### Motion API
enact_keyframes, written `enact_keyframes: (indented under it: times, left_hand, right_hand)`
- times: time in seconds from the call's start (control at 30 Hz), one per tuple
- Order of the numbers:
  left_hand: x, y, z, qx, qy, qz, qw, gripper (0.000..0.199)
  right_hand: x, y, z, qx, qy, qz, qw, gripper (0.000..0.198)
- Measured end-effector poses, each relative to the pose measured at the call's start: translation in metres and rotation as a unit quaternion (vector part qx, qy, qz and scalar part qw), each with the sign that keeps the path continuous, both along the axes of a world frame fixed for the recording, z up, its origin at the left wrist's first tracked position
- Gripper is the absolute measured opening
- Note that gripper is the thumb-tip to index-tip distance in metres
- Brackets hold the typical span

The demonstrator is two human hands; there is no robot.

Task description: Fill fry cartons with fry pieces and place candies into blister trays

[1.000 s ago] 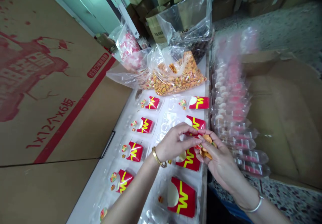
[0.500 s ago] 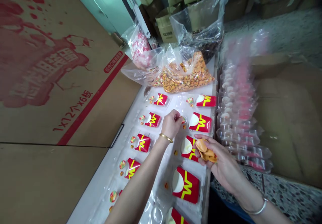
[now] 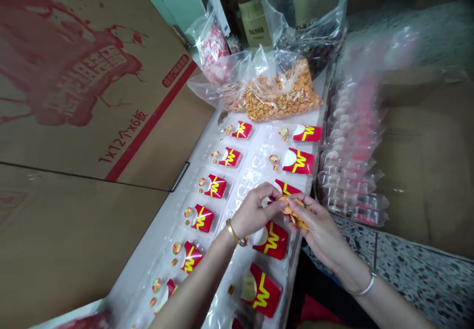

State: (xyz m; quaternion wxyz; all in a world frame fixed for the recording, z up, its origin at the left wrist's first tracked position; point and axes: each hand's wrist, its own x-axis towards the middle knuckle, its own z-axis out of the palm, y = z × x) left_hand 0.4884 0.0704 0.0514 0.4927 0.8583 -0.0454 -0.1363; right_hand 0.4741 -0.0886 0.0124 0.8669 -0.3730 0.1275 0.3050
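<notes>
My right hand (image 3: 314,223) is closed around a small bunch of round orange discs (image 3: 297,219), over the right column of trays. Against that bunch, my left hand (image 3: 259,209) pinches at one of the discs with thumb and fingertips. Below the hands lie clear plastic trays (image 3: 246,183) holding red fry-box pieces with a yellow zigzag, such as one red fry box (image 3: 298,161). Beside many of these sit a round pizza-patterned piece (image 3: 274,159) and a tiny burger-shaped piece (image 3: 231,289). My hands partly cover a fry box behind them.
A clear bag of orange discs (image 3: 281,103) stands at the table's far end, near a bag of pink-and-white pieces (image 3: 215,55) and a bag of dark pieces (image 3: 318,55). A large carton (image 3: 122,215) borders the left. Stacked filled packs (image 3: 351,161) stand at right by flat cardboard (image 3: 418,171).
My left hand has left the tray by the pizza piece and come back to the right hand, where it touches the orange discs. The camera view has shifted too.
</notes>
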Motion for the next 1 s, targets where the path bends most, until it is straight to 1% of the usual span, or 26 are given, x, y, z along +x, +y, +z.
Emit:
enact_keyframes:
  times: [0.03, 0.1, 0.17, 0.2, 0.23, 0.27, 0.33, 0.43, 0.5, 0.57, 0.6, 0.63, 0.67, 0.73, 0.8, 0.87, 0.9, 0.97, 1.0]
  left_hand:
    - [-0.011, 0.001, 0.001, -0.009, 0.002, 0.016, 1.000, 0.026]
    - [-0.024, 0.008, -0.004, 0.006, -0.022, 0.089, 0.996, 0.025]
    - [-0.025, 0.020, -0.013, 0.060, -0.081, 0.163, 0.981, 0.022]
    - [-0.022, 0.026, -0.019, 0.094, -0.116, 0.183, 0.972, 0.020]
    - [-0.019, 0.031, -0.024, 0.129, -0.147, 0.183, 0.964, 0.017]
    - [-0.017, 0.035, -0.029, 0.161, -0.173, 0.166, 0.957, 0.015]
    - [-0.013, 0.038, -0.037, 0.226, -0.205, 0.107, 0.946, 0.017]
    - [-0.015, 0.033, -0.045, 0.333, -0.203, 0.028, 0.920, 0.024]
    - [-0.018, 0.028, -0.046, 0.395, -0.188, 0.005, 0.899, 0.026]
    - [-0.021, 0.027, -0.043, 0.421, -0.168, -0.002, 0.891, 0.030]
    - [-0.023, 0.027, -0.039, 0.415, -0.158, 0.003, 0.896, 0.032]
    - [-0.026, 0.027, -0.035, 0.393, -0.151, 0.014, 0.907, 0.034]
    - [-0.029, 0.026, -0.029, 0.356, -0.145, 0.026, 0.923, 0.035]
    - [-0.041, 0.022, -0.015, 0.244, -0.128, 0.034, 0.961, 0.033]
    - [-0.059, 0.014, 0.000, 0.128, -0.089, 0.010, 0.988, 0.029]
    - [-0.080, 0.007, 0.010, 0.053, -0.040, 0.008, 0.998, 0.025]
    - [-0.090, 0.004, 0.013, 0.033, -0.022, 0.029, 0.999, 0.023]
    - [-0.106, 0.006, 0.011, 0.031, -0.017, 0.110, 0.993, 0.023]
    - [-0.113, 0.011, 0.008, 0.050, -0.033, 0.158, 0.986, 0.022]
  right_hand:
    - [-0.005, 0.001, -0.001, 0.001, 0.004, 0.012, 1.000, 0.021]
    - [-0.016, 0.003, -0.003, 0.005, 0.018, 0.025, 1.000, 0.021]
    - [-0.024, 0.004, -0.005, 0.014, 0.032, 0.023, 0.999, 0.022]
    - [-0.027, 0.004, -0.005, 0.021, 0.038, 0.023, 0.999, 0.023]
    - [-0.029, 0.003, -0.005, 0.025, 0.043, 0.024, 0.998, 0.024]
    - [-0.031, 0.002, -0.005, 0.023, 0.047, 0.027, 0.998, 0.026]
    - [-0.034, 0.000, -0.004, 0.006, 0.047, 0.034, 0.998, 0.028]
    - [-0.036, -0.003, -0.002, -0.019, 0.028, 0.034, 0.999, 0.029]
    - [-0.038, -0.005, -0.001, -0.026, 0.018, 0.034, 0.999, 0.031]
    - [-0.040, -0.006, 0.000, -0.038, 0.015, 0.037, 0.998, 0.034]
    - [-0.040, -0.007, 0.000, -0.044, 0.014, 0.039, 0.998, 0.035]
    - [-0.041, -0.007, 0.001, -0.048, 0.012, 0.040, 0.998, 0.037]
    - [-0.042, -0.008, 0.002, -0.049, 0.012, 0.043, 0.998, 0.037]
    - [-0.044, -0.009, 0.005, -0.045, 0.016, 0.055, 0.997, 0.037]
    - [-0.049, -0.008, 0.008, -0.032, 0.022, 0.072, 0.997, 0.037]
    - [-0.056, -0.005, 0.010, -0.010, 0.027, 0.095, 0.995, 0.035]
    - [-0.061, -0.004, 0.011, 0.003, 0.032, 0.107, 0.994, 0.033]
    - [-0.071, -0.002, 0.012, 0.032, 0.062, 0.126, 0.990, 0.027]
    - [-0.076, -0.002, 0.012, 0.050, 0.089, 0.130, 0.986, 0.023]
